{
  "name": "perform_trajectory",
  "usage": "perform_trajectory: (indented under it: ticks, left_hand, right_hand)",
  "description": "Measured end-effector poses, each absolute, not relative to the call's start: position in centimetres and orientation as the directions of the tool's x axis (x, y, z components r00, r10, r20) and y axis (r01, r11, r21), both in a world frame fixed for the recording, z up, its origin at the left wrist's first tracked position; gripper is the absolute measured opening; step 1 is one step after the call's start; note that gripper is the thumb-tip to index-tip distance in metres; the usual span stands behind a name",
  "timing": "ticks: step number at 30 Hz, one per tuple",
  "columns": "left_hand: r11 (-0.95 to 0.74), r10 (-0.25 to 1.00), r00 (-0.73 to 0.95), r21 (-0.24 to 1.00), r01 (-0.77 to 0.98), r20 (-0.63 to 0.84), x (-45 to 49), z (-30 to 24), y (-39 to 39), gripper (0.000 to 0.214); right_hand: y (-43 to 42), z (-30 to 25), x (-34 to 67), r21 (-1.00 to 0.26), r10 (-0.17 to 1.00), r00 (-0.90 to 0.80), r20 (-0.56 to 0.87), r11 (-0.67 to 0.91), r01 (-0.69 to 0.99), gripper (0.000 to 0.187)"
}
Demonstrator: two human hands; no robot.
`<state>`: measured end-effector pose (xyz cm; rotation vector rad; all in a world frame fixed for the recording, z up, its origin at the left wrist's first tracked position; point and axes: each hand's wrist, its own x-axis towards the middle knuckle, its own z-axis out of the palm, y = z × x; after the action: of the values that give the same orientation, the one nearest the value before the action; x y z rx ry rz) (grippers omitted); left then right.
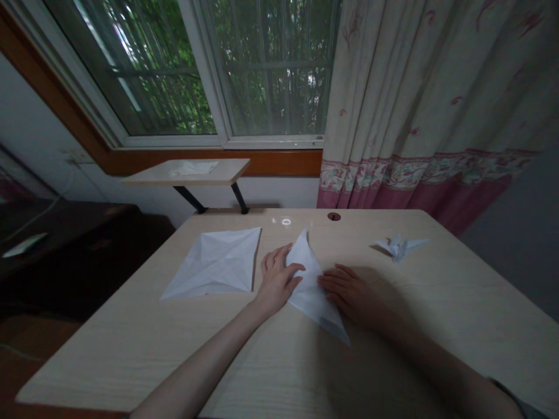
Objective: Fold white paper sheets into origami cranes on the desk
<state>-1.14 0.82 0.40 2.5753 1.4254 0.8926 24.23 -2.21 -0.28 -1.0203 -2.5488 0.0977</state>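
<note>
A white sheet of paper, folded into a long pointed triangle, lies on the table in front of me. My left hand is at its left edge, with curled fingers and the thumb pressing on the paper. Along the right edge, my right hand lies low with its fingers stretched out and their tips touching the fold. To the left is a second white sheet, spread out and marked with crossing creases. A folded paper crane stands at the right.
The pale wooden table has a round cable hole near its back edge. A small raised shelf at the back left carries another white paper. Behind are a window and a flowered curtain.
</note>
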Motion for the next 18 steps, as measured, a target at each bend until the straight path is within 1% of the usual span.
perform_trajectory:
  ticks: [3, 7, 11, 18]
  left_hand:
    - [-0.630, 0.744, 0.468, 0.267, 0.730, 0.476, -1.1, 0.3, 0.7, 0.025]
    - [-0.672, 0.703, 0.523, 0.210, 0.710, 0.481, -1.0, 0.2, 0.6, 0.034]
    - [-0.660, 0.713, 0.522, 0.197, 0.725, 0.468, -0.9, 0.1, 0.5, 0.036]
    - [-0.635, 0.738, 0.513, 0.196, 0.747, 0.439, -0.9, -0.1, 0.6, 0.036]
  right_hand:
    - [-1.9, -0.7, 24.2, -0.218, 0.688, -0.634, 0.353, 0.719, 0.660, 0.033]
    - [-1.6, -1.6, 24.3, -0.268, 0.716, -0.595, 0.364, 0.692, 0.670, 0.032]
    - [-1.6, -1.7, 24.5, -0.318, 0.738, -0.577, 0.348, 0.673, 0.668, 0.035]
    - [-1.7, -0.9, 24.9, -0.345, 0.731, -0.619, 0.287, 0.682, 0.645, 0.048]
